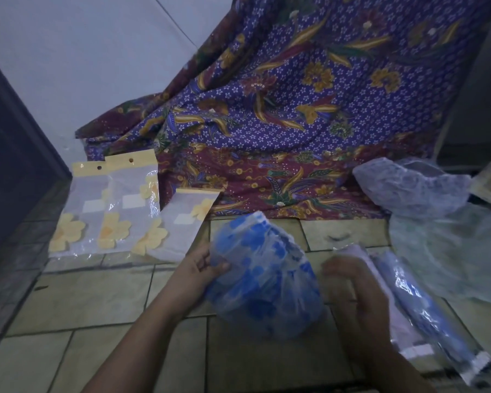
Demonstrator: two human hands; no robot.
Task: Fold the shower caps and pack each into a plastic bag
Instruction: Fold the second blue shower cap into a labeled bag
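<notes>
Floor: tiled floor (91, 296), batik cloth (309, 109) behind.
Left hand (199, 268): fingers pinching the blue shower cap (264, 279), held above the tiles.
Right hand (349, 279): blurred; finger state unclear, beside packed bags (425, 307).

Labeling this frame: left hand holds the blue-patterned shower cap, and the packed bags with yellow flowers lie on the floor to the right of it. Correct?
Not quite. The left hand does hold the blue-patterned shower cap, but the packed bags with yellow flowers lie on the floor to the left of it, not the right, as the head view shows.
</notes>
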